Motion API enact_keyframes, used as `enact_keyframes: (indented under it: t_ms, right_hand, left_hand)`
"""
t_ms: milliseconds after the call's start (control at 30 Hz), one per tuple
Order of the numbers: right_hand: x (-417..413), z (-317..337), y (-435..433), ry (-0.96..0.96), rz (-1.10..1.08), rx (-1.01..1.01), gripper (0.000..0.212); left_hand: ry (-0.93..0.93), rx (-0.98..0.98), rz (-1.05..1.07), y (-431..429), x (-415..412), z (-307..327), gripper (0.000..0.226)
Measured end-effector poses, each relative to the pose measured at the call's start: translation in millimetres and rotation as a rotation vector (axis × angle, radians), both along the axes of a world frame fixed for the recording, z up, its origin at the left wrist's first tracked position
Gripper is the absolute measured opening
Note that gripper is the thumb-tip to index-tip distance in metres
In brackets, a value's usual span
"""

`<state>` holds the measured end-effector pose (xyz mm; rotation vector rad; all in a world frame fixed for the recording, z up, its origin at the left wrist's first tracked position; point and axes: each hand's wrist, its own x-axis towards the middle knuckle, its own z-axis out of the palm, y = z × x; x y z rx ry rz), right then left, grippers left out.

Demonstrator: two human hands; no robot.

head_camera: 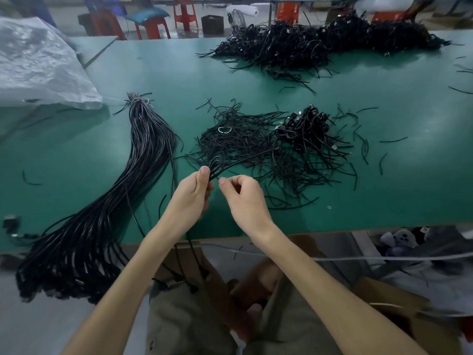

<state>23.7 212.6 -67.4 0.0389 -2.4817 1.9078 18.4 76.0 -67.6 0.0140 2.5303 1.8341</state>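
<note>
Forearms are stretching over the desk (pixel 153 60) edge. Left hand (pixel 197 190) is pinching a looped black cable (pixel 216 163) just above it. Right hand (pixel 240 193) is curling alongside, its grip unclear. Some coiled cables (pixel 307 126) are lying finished, while the long cable bundle (pixel 143 155) is waiting.

The scene held two hands, the left hand (pixel 194 193) and the right hand (pixel 244 198); one looped cable (pixel 216 162); one green table (pixel 384 196); one tied cable bundle (pixel 143 155); three loose heaps, namely the tie heap (pixel 238 144), the small coil heap (pixel 307 126) and the far heap (pixel 320 39); one white sack (pixel 35 62); one small ring (pixel 329 207); and at least four red stools (pixel 185 11).
</note>
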Motion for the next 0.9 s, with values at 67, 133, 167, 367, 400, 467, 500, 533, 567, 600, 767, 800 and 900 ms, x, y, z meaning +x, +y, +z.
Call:
enact_keyframes:
  t_ms: [67,133,167,367,400,467,500,533,567,600,767,800,900]
  right_hand:
    - [1,0,0,0.005,0.020,0.001,0.032]
    - [2,-1,0,0.005,0.034,0.001,0.028]
    - [2,-1,1,0.003,0.041,0.006,0.027]
    - [5,3,14,-0.028,0.138,-0.093,0.023]
    - [5,4,17,-0.037,0.149,-0.113,0.020]
    - [5,5,21,-0.048,0.164,-0.143,0.017]
    - [5,5,22,-0.054,0.170,-0.150,0.018]
    - [5,5,22,-0.061,0.178,-0.156,0.023]
    - [5,6,22,-0.069,0.190,-0.168,0.029]
    - [5,6,22,-0.071,0.210,-0.182,0.037]
    - [2,11,23,-0.053,0.375,-0.274,0.049]
    - [2,12,23,-0.050,0.392,-0.264,0.044]
    - [4,12,26,0.003,0.383,-0.166,0.034]
  left_hand:
    - [0.012,-0.012,-0.012,0,1,1,0.049]
    - [0.011,-0.007,-0.012,-1,1,2,0.049]
    - [0.006,-0.001,-0.007,-1,0,2,0.048]
    - [-0.117,0.111,0.026,-4,1,3,0.047]
    - [-0.144,0.128,0.022,-4,1,3,0.048]
    - [-0.182,0.155,0.019,-3,2,3,0.050]
    - [-0.195,0.168,0.024,-2,3,3,0.050]
    - [-0.200,0.174,0.027,-1,3,4,0.050]
    - [-0.201,0.174,0.022,0,5,5,0.048]
    - [-0.201,0.173,0.006,0,6,6,0.046]
    - [-0.209,0.117,-0.133,-2,12,14,0.040]
    - [-0.207,0.109,-0.138,-4,12,15,0.037]
    - [-0.181,0.092,-0.113,-6,12,16,0.044]
